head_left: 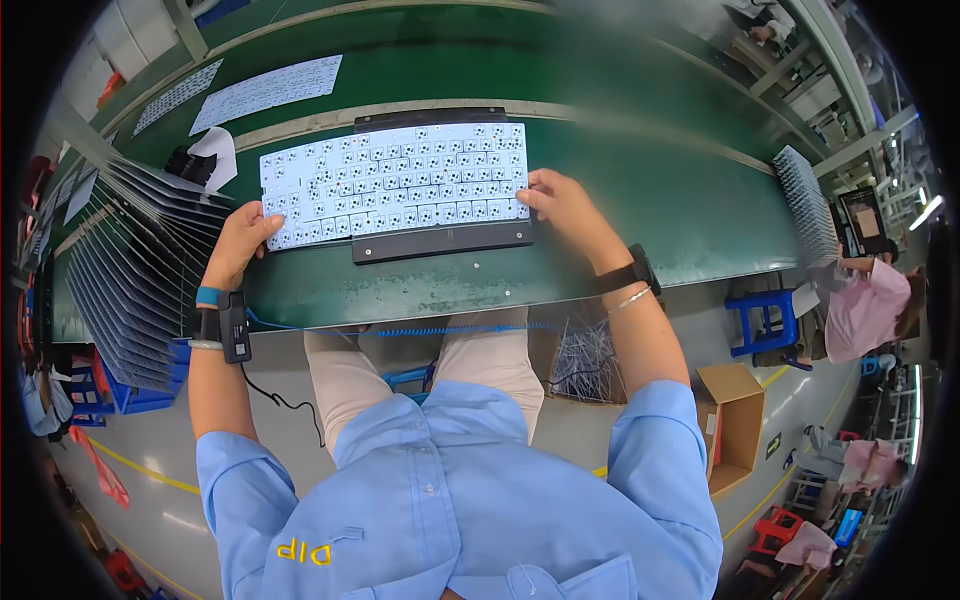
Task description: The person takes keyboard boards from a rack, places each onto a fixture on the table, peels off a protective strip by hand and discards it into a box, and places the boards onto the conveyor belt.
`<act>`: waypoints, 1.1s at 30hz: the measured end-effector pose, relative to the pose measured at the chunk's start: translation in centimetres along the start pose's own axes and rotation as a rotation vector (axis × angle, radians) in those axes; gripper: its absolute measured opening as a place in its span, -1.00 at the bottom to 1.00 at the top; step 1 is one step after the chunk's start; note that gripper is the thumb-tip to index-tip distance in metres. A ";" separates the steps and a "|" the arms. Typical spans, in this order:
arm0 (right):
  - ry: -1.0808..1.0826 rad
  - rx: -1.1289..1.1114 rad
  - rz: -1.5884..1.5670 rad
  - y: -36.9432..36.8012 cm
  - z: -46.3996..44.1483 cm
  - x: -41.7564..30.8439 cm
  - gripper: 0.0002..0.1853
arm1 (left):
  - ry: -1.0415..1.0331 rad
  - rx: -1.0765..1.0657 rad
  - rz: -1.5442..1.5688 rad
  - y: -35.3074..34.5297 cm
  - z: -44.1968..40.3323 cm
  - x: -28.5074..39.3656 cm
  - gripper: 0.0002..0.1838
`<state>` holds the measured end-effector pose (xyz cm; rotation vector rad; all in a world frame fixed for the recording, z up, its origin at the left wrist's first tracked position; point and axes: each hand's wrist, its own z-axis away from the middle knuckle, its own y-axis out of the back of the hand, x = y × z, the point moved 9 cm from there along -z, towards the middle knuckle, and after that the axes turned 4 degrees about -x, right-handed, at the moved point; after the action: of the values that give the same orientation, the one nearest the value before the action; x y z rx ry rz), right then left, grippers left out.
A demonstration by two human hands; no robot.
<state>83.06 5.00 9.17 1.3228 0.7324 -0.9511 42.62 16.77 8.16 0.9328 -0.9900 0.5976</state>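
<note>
Holds a white board (395, 185) full of little black marks in both hands, out over the green bench (690, 205). Pinches the left end with the left hand (246, 238), nearly closed, with the thumb on top. Pinches the right end with the right hand (553, 205), also nearly closed, with the thumb on top and some fingers hidden. Has the board over a black tray (445, 243), with tray parts poking out at front and back. Cannot tell about any touch between board and tray. Has a big row of thin sheets (130, 280) near the left hand, with a black thing (188, 163) and white paper (216, 158) just behind. Sits facing two more white boards (268, 93), flat at the far left.
</note>
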 end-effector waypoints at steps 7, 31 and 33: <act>0.173 0.156 -0.193 1.6 0.7 -5.2 -0.65 | -0.249 0.125 0.579 1.8 2.3 0.9 -0.80; 0.106 0.043 -0.718 -12.7 4.3 -9.0 -0.84 | -0.361 0.094 1.147 -9.2 3.9 5.3 -0.72; 0.108 0.103 -0.761 -11.1 5.5 -8.2 -0.85 | -0.390 0.063 1.178 -9.4 3.6 5.3 -0.76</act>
<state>69.04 0.89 12.02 1.1975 1.3324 -1.5377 50.79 9.16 10.22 0.4343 -1.8807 1.4566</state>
